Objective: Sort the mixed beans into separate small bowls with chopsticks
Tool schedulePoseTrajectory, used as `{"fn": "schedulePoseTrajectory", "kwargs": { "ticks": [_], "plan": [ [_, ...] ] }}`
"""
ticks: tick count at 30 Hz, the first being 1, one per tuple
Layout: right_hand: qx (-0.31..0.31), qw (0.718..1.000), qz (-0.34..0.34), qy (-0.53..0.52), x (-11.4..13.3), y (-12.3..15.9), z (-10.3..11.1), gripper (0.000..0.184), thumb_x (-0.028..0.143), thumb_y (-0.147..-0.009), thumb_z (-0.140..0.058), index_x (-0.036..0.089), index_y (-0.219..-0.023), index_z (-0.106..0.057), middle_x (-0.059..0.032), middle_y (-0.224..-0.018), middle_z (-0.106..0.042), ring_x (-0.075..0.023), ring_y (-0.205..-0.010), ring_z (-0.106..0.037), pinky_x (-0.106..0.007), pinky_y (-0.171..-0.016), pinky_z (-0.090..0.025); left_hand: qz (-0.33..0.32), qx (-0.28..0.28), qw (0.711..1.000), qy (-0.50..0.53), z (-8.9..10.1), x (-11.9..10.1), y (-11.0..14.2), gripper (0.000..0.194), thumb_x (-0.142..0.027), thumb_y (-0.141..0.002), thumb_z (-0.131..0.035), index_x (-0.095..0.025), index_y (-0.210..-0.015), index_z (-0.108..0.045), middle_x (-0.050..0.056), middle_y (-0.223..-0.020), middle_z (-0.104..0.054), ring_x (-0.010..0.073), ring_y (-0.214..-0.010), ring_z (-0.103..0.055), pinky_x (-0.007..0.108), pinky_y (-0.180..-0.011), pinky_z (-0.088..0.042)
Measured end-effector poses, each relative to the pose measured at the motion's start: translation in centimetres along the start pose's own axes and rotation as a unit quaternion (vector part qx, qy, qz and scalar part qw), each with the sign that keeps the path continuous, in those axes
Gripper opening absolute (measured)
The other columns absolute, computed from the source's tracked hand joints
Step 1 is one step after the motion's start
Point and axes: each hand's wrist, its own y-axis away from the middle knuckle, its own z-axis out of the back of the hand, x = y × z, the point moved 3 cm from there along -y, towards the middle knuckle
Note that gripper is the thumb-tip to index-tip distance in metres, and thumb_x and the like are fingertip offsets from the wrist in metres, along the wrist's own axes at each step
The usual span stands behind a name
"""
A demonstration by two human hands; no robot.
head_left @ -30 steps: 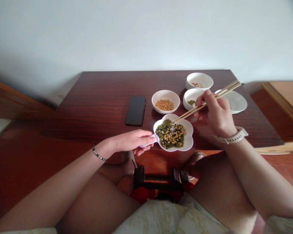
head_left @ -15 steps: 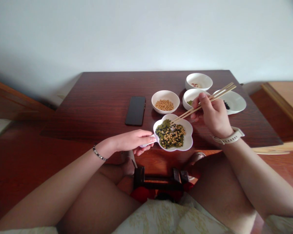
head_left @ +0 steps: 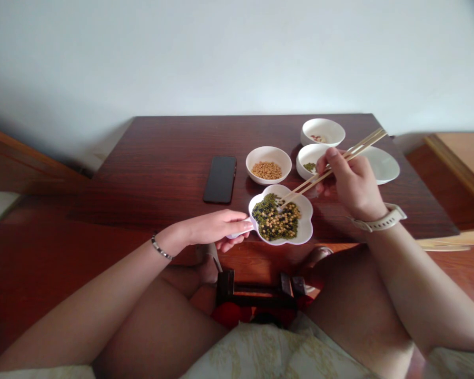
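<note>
A white flower-shaped dish [head_left: 306, 223] full of mixed green, black and yellow beans sits at the near edge of the dark wooden table [head_left: 174, 163]. My left hand [head_left: 217, 229] is closed on the dish's small handle. My right hand [head_left: 351, 181] is closed on a pair of wooden chopsticks [head_left: 332, 166]. Their tips reach down into the beans at the far side of the dish.
Behind the dish stand a white bowl of yellow beans [head_left: 268, 164], a bowl with a few green beans [head_left: 308, 158], a bowl with a few reddish beans [head_left: 323, 131] and a white plate [head_left: 383, 166]. A black phone [head_left: 220, 178] lies to the left. My knees are below the table edge.
My right hand drew back slightly with the chopsticks, then returned; the tips are again among the beans. My left hand has kept its hold on the handle.
</note>
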Motion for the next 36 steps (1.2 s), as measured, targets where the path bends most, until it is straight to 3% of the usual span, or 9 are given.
{"fn": "schedulePoseTrajectory", "kwargs": {
  "ticks": [18, 27, 36],
  "plan": [
    [0.003, 1.000, 0.015, 0.007, 0.2, 0.2, 0.0, 0.082, 0.109, -0.103, -0.082, 0.030, -0.085, -0.077, -0.0036, -0.059, -0.072, -0.0202, -0.047, -0.064, -0.034, -0.043, -0.047, 0.001, -0.005, 1.000, -0.004, -0.1, -0.3, 0.0, 0.059, -0.071, -0.127, -0.076, -0.024, -0.095, -0.061, -0.002, -0.087, -0.064, 0.0136, -0.066, -0.059, 0.031, -0.066, -0.045],
    [0.010, 0.999, 0.023, 0.022, 0.7, 0.3, 0.1, 0.081, 0.108, -0.106, -0.081, 0.029, -0.085, -0.078, -0.0057, -0.060, -0.071, -0.0197, -0.047, -0.061, -0.035, -0.043, -0.047, -0.010, 0.002, 1.000, -0.001, 0.1, -0.1, 0.1, 0.053, -0.066, -0.129, -0.075, -0.023, -0.100, -0.063, -0.003, -0.089, -0.065, 0.0135, -0.067, -0.060, 0.031, -0.067, -0.046],
    [-0.024, 0.999, 0.036, 0.013, 0.8, 0.7, 0.2, 0.078, 0.104, -0.109, -0.081, 0.030, -0.083, -0.077, -0.0049, -0.060, -0.069, -0.0212, -0.048, -0.063, -0.037, -0.044, -0.044, -0.003, 0.000, 1.000, 0.000, 0.0, -0.2, 0.1, 0.055, -0.068, -0.129, -0.075, -0.023, -0.099, -0.063, -0.003, -0.087, -0.065, 0.0137, -0.066, -0.060, 0.031, -0.067, -0.047]
  ]
}}
